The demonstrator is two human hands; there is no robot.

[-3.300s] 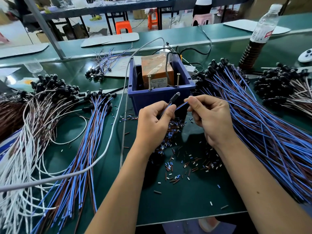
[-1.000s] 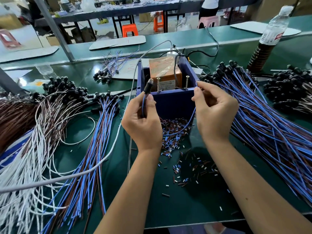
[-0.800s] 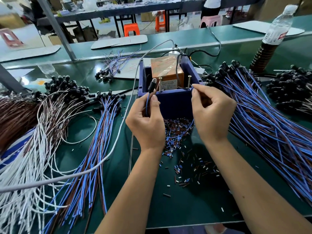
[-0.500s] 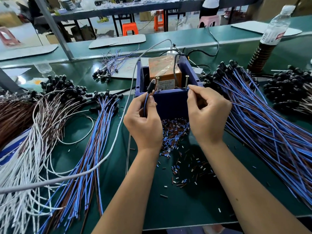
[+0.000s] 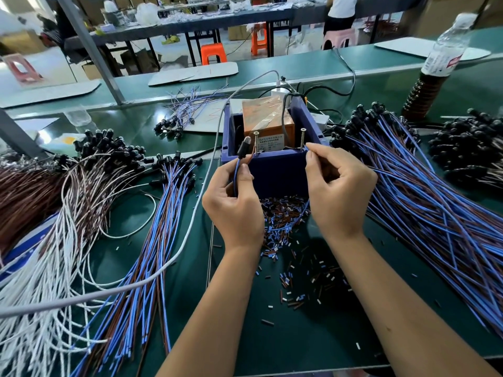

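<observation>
The left hand (image 5: pixel 234 205) grips the wire (image 5: pixel 236 172) under its black cap (image 5: pixel 243 146) beside the left screw (image 5: pixel 255 141) of the box (image 5: pixel 275 170), the right hand (image 5: pixel 337 191) pinches its free end at the right screw (image 5: pixel 302 137), so this seems the contact step, and next both ends must touch firmly.

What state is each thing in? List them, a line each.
Wire: held at both ends, sagging between.
Bin: open, box inside.
Screws: upright at bin's front rim.
Left hand: grips wire, capped end up.
Right hand: pinches wire's other end beside a screw.
Bottle: upright, capped, part full.
</observation>
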